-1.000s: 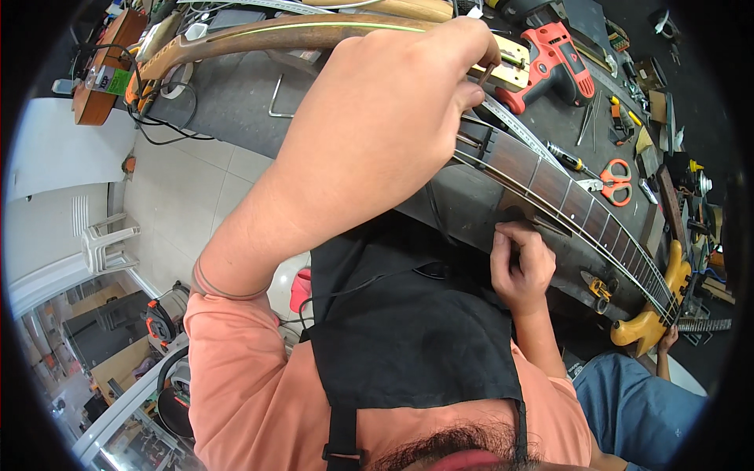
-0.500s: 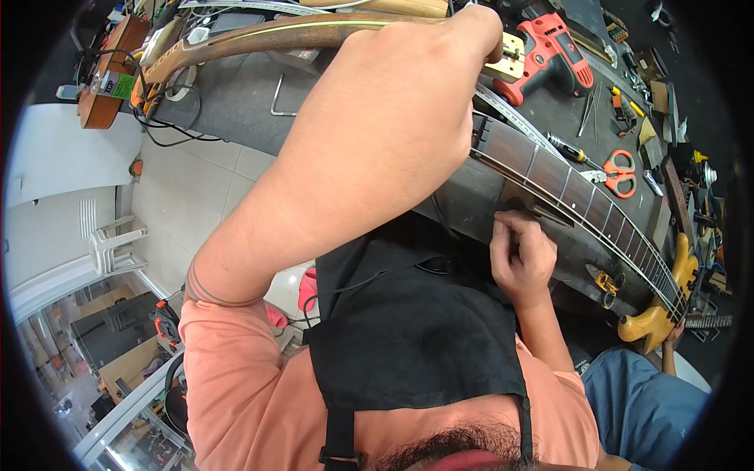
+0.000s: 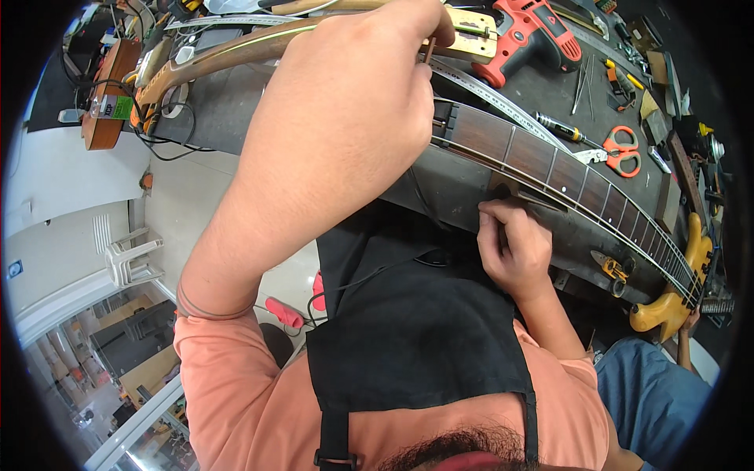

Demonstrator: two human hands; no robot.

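Note:
An electric bass lies along the bench, its dark fretboard (image 3: 542,153) running from the middle to a yellow wooden body (image 3: 664,312) at the far right. My left hand (image 3: 353,94) hovers beside the nut end of the neck, fingers curled closed. A thin brown sliver shows at its fingertips, but what it is stays unclear. Below the neck, at the bench's near edge, my right hand (image 3: 520,245) is closed in a pinch; anything between its fingertips is too small to name. My left hand hides the headstock.
Behind the neck lie a metal ruler (image 3: 506,102), a red drill (image 3: 550,43), a screwdriver (image 3: 559,125) and orange-handled scissors (image 3: 623,151). Yellow pliers (image 3: 615,271) rest near the front edge. A co-worker's hand (image 3: 689,320) touches the bass body. Another wooden neck (image 3: 251,41) is at upper left.
The view has shifted, so the bench's middle and my left hand appear further left. The thin brown sliver at my left fingertips now shows. My right hand keeps its pinch.

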